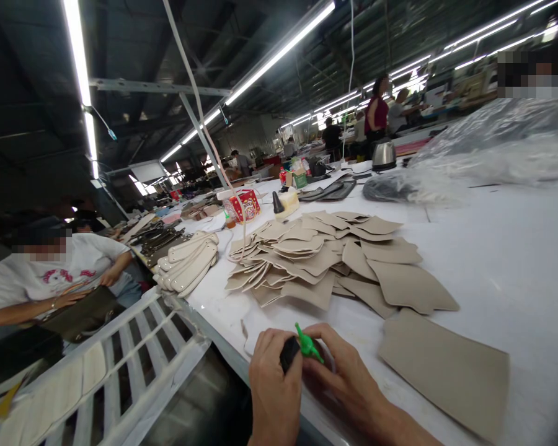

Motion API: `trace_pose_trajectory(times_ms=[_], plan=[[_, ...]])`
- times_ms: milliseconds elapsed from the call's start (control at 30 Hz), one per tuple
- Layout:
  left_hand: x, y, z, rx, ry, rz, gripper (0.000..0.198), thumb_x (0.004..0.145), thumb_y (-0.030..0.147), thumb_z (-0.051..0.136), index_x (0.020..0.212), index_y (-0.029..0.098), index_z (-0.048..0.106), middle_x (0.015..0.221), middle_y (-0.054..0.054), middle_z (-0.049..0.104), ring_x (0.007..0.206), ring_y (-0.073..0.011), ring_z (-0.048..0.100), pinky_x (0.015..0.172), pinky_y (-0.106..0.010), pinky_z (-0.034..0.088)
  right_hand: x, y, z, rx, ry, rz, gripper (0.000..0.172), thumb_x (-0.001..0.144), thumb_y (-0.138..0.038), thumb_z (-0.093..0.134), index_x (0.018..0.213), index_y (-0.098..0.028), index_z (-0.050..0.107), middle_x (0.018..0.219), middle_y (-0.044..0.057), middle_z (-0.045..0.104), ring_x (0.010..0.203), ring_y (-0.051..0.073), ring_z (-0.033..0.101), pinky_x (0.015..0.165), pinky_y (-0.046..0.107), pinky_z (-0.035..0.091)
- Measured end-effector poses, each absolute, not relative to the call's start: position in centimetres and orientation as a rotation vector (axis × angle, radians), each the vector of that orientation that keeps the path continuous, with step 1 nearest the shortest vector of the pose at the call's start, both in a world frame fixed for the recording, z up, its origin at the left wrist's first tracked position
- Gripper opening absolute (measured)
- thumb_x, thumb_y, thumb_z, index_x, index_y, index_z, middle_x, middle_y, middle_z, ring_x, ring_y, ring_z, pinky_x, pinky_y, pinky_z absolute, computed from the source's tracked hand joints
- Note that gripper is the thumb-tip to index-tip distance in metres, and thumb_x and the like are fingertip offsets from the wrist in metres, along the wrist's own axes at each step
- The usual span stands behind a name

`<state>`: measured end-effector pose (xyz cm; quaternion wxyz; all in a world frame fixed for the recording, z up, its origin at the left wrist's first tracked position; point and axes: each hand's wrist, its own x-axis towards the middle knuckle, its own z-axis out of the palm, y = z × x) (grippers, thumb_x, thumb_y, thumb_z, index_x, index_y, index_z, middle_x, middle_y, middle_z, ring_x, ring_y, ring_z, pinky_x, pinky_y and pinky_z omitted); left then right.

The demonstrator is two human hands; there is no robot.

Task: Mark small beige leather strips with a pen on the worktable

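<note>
My left hand [275, 381] is closed around a small black object [289, 353] whose kind I cannot make out. Right beside it, my right hand [346, 368] grips a small bottle with a pointed green nozzle [308, 345]. The bottle's body is mostly hidden by my fingers. Both hands are close together at the table's near edge. Just beyond them lies a loose heap of grey-beige cut panels [307, 254], their edges overlapping. To the right of my hands, one larger panel [446, 365] lies flat on the white table [506, 248].
A stack of cream pieces [188, 263] sits left of the heap. Behind it are a red box [245, 206], a black cone on a yellowish base [286, 203] and a kettle [384, 155]. Clear plastic [502, 148] lies at back right. A slatted rack [139, 353] and a seated co-worker [88, 272] are left.
</note>
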<state>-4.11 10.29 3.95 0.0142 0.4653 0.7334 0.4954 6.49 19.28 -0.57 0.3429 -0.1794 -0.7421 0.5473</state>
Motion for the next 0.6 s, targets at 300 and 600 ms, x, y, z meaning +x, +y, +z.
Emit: trace_pose_trajectory(times_ms=[300, 600], plan=[[-5.0, 8.6, 7.1, 0.701, 1.639, 1.736, 0.027, 0.07, 0.04, 0.077, 0.073, 0.015, 0.066, 0.063, 0.003, 0.05, 0.062, -0.0098, 0.044, 0.057, -0.018, 0.036, 6.6, 19.4, -0.7, -0.458, -1.946, 1.423, 0.011, 0.083, -0.025, 0.055, 0.093, -0.02, 0.055, 0.085, 0.001, 0.054, 0.074, 0.019, 0.049, 0.069, 0.031, 0.038], [-5.9, 6.9, 10.3, 0.472, 1.303, 2.013, 0.026, 0.064, 0.029, 0.08, 0.072, 0.016, 0.059, 0.07, 0.002, 0.047, 0.065, -0.0106, 0.045, 0.058, -0.022, 0.046, 6.8, 19.3, -0.5, -0.477, -1.952, 1.416, 0.009, 0.084, -0.027, 0.055, 0.092, -0.021, 0.053, 0.081, 0.0, 0.052, 0.072, 0.018, 0.048, 0.066, 0.031, 0.037]])
